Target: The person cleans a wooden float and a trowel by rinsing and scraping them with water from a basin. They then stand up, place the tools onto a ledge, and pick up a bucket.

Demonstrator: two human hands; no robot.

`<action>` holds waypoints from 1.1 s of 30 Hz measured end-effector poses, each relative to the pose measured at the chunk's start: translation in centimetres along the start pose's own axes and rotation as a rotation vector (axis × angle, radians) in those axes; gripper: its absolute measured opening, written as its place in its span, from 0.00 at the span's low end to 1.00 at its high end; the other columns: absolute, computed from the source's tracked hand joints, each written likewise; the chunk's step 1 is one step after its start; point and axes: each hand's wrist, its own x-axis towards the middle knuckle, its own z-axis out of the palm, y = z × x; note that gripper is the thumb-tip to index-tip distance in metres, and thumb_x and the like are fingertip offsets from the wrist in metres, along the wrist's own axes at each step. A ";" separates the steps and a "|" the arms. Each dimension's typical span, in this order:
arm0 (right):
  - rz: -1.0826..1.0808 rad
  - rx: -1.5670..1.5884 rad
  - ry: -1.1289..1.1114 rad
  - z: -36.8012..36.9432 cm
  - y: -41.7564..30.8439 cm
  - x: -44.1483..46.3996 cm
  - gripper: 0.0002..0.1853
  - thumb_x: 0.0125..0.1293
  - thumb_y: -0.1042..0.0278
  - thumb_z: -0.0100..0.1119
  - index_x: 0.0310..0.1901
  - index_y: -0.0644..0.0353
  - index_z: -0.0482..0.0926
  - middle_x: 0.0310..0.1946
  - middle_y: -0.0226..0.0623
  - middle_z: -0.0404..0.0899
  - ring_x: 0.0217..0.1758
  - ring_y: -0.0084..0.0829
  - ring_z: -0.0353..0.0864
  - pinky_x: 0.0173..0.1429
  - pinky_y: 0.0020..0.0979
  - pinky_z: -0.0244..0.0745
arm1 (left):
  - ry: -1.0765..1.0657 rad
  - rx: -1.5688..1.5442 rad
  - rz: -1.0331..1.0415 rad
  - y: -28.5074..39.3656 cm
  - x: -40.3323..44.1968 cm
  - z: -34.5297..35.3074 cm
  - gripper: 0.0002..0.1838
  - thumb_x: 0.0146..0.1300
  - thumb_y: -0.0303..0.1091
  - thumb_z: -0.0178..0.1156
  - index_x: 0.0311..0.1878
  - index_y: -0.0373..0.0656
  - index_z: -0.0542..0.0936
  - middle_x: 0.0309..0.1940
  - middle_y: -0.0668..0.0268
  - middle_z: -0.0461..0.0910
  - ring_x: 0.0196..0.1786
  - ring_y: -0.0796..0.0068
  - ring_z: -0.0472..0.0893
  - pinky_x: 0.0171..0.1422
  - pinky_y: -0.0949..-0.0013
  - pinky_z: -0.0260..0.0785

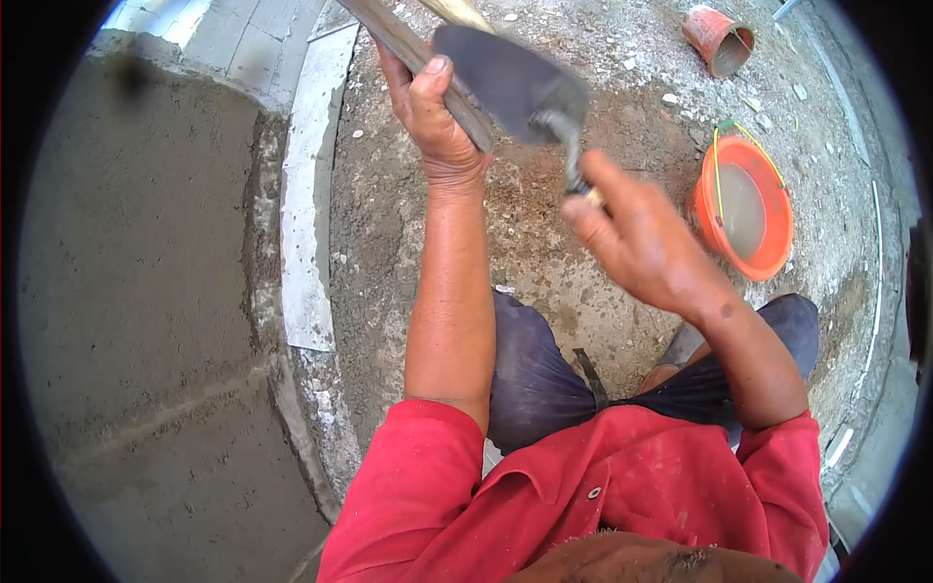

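My left hand [435, 121] is closed round a long grey wooden strip [397, 37], its thumb lying across the near face. The strip slants up out of the top of the view. My right hand [646, 238] grips the handle of a trowel [510, 85], slightly smeared by motion. Its broad dark blade lies right alongside the strip; whether they touch I cannot tell. Behind the blade, a paler piece of wood [457, 13] shows at the top edge, partly hidden.
On the right stands an orange bucket [783, 219] with cloudy water and a yellow-green handle. A dirty red bucket [702, 31] lies tipped over beyond it. Smooth wet mortar [155, 223] covers the left side, bordered by a pale board [307, 204]. Rubble litters the ground [544, 243].
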 end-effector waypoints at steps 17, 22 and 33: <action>-0.247 -0.365 0.202 2.0 3.7 -2.9 0.13 0.67 0.61 0.65 0.43 0.55 0.71 0.34 0.41 0.79 0.35 0.47 0.83 0.36 0.45 0.77 | 0.083 -0.443 -0.224 0.5 -0.3 -1.2 0.39 0.53 0.66 0.52 0.66 0.54 0.76 0.52 0.60 0.82 0.51 0.48 0.83 0.52 0.34 0.71; -0.100 -0.506 0.157 1.7 6.4 -1.8 0.14 0.68 0.57 0.63 0.42 0.55 0.70 0.30 0.39 0.81 0.34 0.46 0.85 0.34 0.45 0.79 | 0.064 -0.385 -0.225 -0.5 0.2 -1.3 0.41 0.52 0.64 0.54 0.70 0.56 0.73 0.56 0.58 0.80 0.57 0.49 0.81 0.53 0.29 0.67; -0.125 -0.377 0.141 1.6 5.7 -2.4 0.14 0.67 0.59 0.64 0.44 0.56 0.71 0.31 0.42 0.80 0.33 0.48 0.84 0.34 0.45 0.77 | 0.003 -0.321 -0.218 0.6 1.2 -2.1 0.42 0.53 0.64 0.54 0.69 0.50 0.73 0.56 0.58 0.81 0.56 0.49 0.82 0.52 0.31 0.70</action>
